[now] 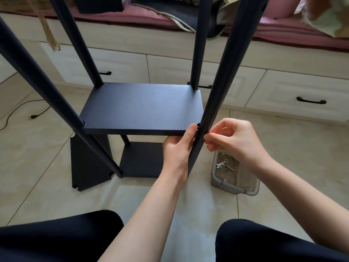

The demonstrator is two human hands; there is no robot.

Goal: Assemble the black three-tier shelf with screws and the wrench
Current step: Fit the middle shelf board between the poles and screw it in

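Left hand (178, 146) grips the middle shelf board (141, 108) at its near right corner; right hand (231, 138) pinches the front right pole (221, 82) just beside it.

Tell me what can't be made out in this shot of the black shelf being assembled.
Head view only:
- Screw, if any, at the right hand fingers: hidden by them and the near right black metal pole.
- Pole tops: cut off by the top edge.
- Small parts in the clear plastic tray: too small to count.

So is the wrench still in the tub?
Yes, in. The wrench lies in the tub, among loose screws; neither hand holds it.
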